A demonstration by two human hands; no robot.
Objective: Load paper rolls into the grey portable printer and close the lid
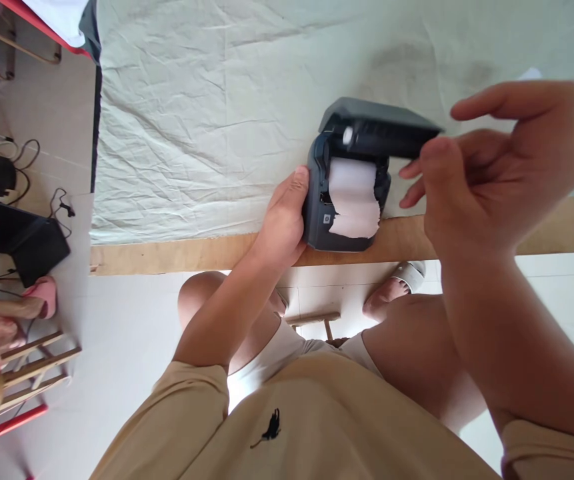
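Observation:
A dark grey portable printer (319,230) rests at the table's front edge, its lid (391,127) raised and tilted. Inside lies a roll of white paper (354,193) whose torn end hangs over the front of the body. My left hand (284,217) grips the printer's left side, thumb along the top edge. Close to the lid's right corner is my right hand (497,157), slightly blurred. Its thumb tip meets that corner, while the index finger stretches out above and other fingertips show below, apart from one another.
A wrinkled pale green cloth (227,120) covers the table, leaving a bare wooden edge (167,257). On the left are a black laptop-like device (31,247), cables (21,157), a wooden chair (37,363) and another person's foot in a pink shoe (41,297).

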